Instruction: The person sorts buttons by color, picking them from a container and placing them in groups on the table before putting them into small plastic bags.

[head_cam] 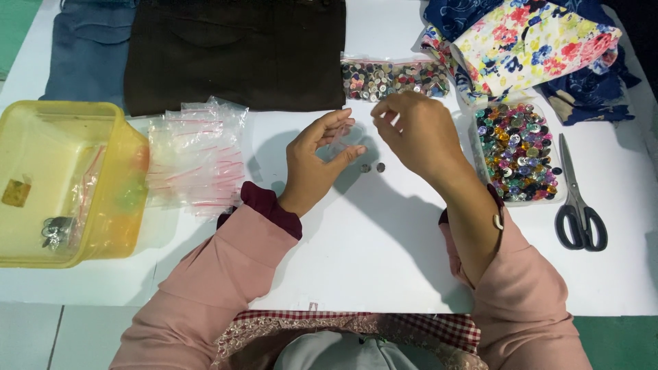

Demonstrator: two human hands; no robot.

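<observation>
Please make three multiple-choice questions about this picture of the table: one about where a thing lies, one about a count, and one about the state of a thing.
1. Where do the scissors lie?
A. inside the yellow tub
B. on the white table at the far right, beside the tray of coloured buttons
C. on the dark brown cloth

2. How many loose buttons lie on the table between the hands?
A. two
B. five
C. none

3. How are the scissors' blades?
A. wide open
B. closed
C. clamped on cloth

Answers: 1 B, they lie right of the button tray. 2 A, two small buttons sit below the left hand and right hand. 3 B, the blades lie together, pointing away.
</observation>
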